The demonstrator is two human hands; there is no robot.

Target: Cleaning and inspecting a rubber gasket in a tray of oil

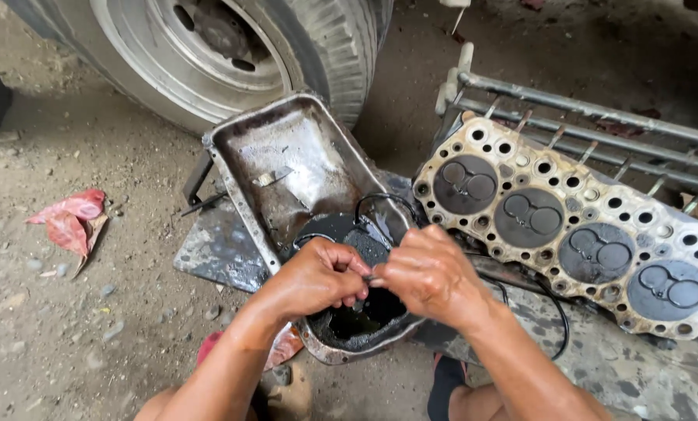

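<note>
Pinching a small part [368,278] between them, the left hand [318,277] and right hand [431,273] are clenching directly above the oil pan's [286,156] black oil [364,316].

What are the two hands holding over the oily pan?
Both hands, left hand and right hand, pinch one small dark part between their fingertips above the oil pan; it is too hidden to identify.

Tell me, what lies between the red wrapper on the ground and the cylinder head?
In the head view, the oily metal pan lies between the red wrapper and the cylinder head, with both hands, left hand and right hand, over its dark lower end.
</note>
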